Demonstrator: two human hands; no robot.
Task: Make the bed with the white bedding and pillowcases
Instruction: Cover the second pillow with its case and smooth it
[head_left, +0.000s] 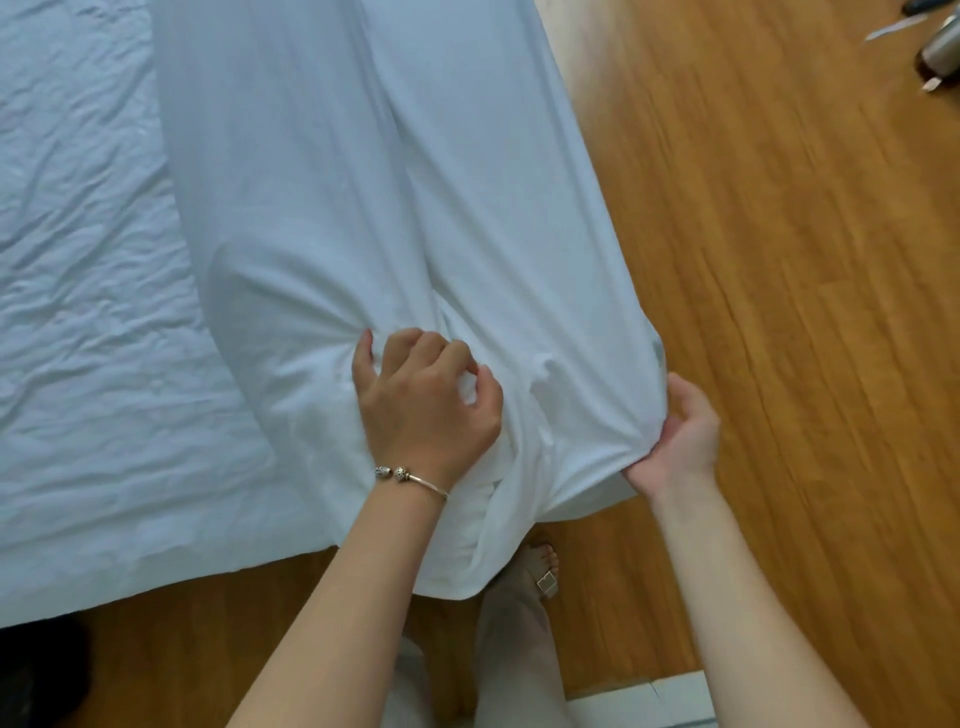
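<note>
White bedding covers most of the view: a wrinkled white sheet (88, 312) lies flat over the bed on the left, and a smoother white cotton sheet (374, 197) runs down the middle, draped over the bed's corner and hanging toward the floor near the person's feet. Warm brown wood-plank flooring (779, 312) fills the right side and shows again below the bed's edge. Both bare forearms reach in from the bottom. On top of the smooth sheet, the left hand (426, 395) has its fingers curled, bunching a fold of fabric between fingertips and thumb, so that creases radiate from the grip. At the corner's right edge, the right hand (680, 431) grips the fabric from the side, thumb on top and fingers tucked under the cloth, mostly hidden. A thin silver bangle with two beaded ends (410, 478) circles the left wrist. Below the hanging fabric, a foot in a sandal (543, 569) stands on the floor.
</note>
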